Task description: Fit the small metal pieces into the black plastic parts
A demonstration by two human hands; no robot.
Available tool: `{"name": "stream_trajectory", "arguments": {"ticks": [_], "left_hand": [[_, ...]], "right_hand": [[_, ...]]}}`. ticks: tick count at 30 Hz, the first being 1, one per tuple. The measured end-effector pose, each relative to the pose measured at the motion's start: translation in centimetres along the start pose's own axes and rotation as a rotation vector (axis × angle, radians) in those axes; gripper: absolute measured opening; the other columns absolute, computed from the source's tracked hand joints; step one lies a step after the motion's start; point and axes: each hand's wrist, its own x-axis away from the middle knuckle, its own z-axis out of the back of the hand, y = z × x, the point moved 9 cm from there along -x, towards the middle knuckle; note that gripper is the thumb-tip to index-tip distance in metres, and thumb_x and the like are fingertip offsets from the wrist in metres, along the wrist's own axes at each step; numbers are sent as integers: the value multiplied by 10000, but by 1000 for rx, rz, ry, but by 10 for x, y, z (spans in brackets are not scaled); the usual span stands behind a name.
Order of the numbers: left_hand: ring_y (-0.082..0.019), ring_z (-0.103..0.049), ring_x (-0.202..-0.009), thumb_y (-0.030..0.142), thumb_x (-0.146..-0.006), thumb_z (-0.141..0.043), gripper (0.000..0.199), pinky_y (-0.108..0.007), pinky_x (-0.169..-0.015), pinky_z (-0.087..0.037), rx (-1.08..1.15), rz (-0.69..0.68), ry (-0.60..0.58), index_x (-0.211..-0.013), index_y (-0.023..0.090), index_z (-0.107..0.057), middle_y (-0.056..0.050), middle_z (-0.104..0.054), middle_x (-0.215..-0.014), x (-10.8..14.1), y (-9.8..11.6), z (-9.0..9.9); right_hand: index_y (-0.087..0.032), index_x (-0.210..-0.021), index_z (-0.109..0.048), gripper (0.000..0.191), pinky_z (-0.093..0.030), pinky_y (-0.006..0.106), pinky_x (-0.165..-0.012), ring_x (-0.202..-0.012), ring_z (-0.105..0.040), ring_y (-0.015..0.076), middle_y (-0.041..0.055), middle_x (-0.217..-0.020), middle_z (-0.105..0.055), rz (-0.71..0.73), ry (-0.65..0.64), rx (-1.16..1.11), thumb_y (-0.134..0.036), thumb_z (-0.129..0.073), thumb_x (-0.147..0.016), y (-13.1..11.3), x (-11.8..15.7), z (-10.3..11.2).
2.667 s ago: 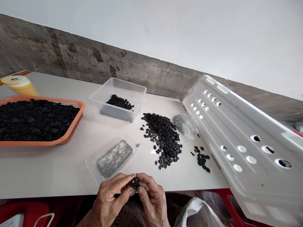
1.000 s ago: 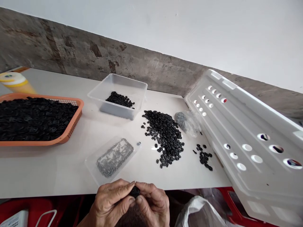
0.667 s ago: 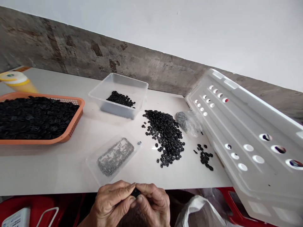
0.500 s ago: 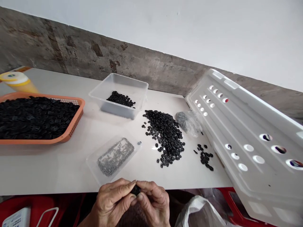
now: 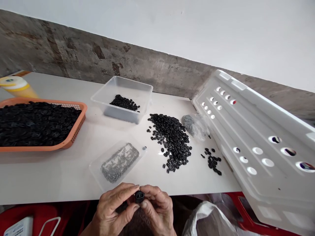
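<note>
At the table's front edge, a small black two-hole cord lock is pinched between my hands, its two round holes facing me. My left hand closes on its left side with thumb and forefinger. On the other side, the thumb and fingers of my right hand grip it. Just beyond my hands lies a shallow clear tray holding many tiny metal springs. A heap of black two-hole pieces is spread on the table farther out.
Left stands an orange basket full of black parts. A clear bin with black pieces is at the back. Right are a plastic bag, a smaller cluster of black pieces and a leaning white perforated panel. A white sack hangs below.
The cord lock has turned so its two holes now show. My left thumb and fingers have spread slightly and shifted a little left; my right hand still grips the piece.
</note>
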Motion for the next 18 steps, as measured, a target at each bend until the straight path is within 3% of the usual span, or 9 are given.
{"name": "stream_trajectory", "arguments": {"ticks": [8, 12, 15, 18], "left_hand": [[-98, -649, -977, 51, -855, -546, 433, -151, -861, -558, -8, -90, 8, -1274, 162, -531, -80, -640, -1061, 3, 5, 5], [-109, -636, -1010, 61, -867, -527, 428, -158, -867, -553, -48, -122, 14, -1287, 144, -529, -97, -634, -1078, 5, 8, 7], [-105, -642, -980, 57, -859, -537, 367, -152, -853, -549, -60, -111, 35, -1215, 138, -570, -89, -645, -1044, 6, 8, 7], [-68, -654, -814, 46, -851, -543, 241, -117, -757, -540, -37, -6, 49, -1050, 156, -622, -35, -661, -895, 3, 2, 7]], "right_hand": [[-239, -1165, -609, 355, -540, 74, -754, -781, -679, 50, 20, -883, -680, -4, -51, -208, -60, -571, -861, -2, -2, -12], [-263, -1165, -606, 392, -542, 63, -755, -782, -677, 41, -8, -890, -677, 17, -53, -108, -51, -597, -834, -5, -2, -10], [-186, -1111, -619, 270, -547, 75, -729, -738, -676, 53, 19, -830, -677, 5, -55, -5, -105, -595, -854, -4, -1, -9], [-102, -988, -638, 142, -526, 68, -670, -652, -655, 49, 44, -705, -653, -30, -20, 66, -178, -567, -891, 1, 1, -7]]}}
